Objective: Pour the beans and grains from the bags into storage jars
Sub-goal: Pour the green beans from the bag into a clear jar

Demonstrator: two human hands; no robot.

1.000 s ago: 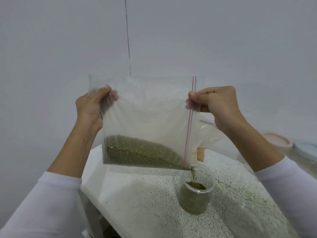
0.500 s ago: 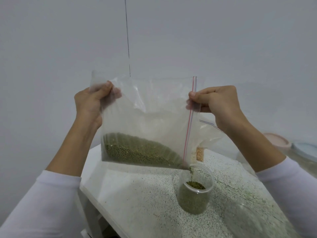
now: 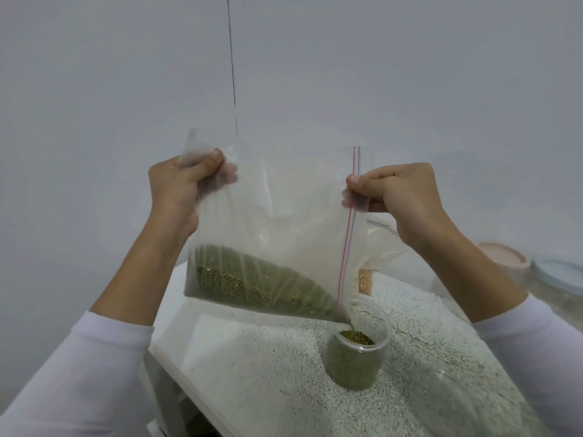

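Head view: each hand [image 3: 176, 187] [image 3: 407, 197] grips bag [image 3: 284, 216] edges, corner over jar [image 3: 356, 357] rim

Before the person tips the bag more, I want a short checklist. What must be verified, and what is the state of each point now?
1. Spout aim: the lower corner of the clear zip-lock plastic bag sits over the mouth of the small clear round plastic jar: ok.
2. Room in the jar: the green beans reach close under the rim: not ok for a big tilt.
3. Left hand grips the bag's upper corner: ok.
4. Right hand pinches the red zip strip: ok.
5. Jar upright on the speckled white table: ok.
6. Spilled beans beside the jar: cannot tell, because of the speckles.
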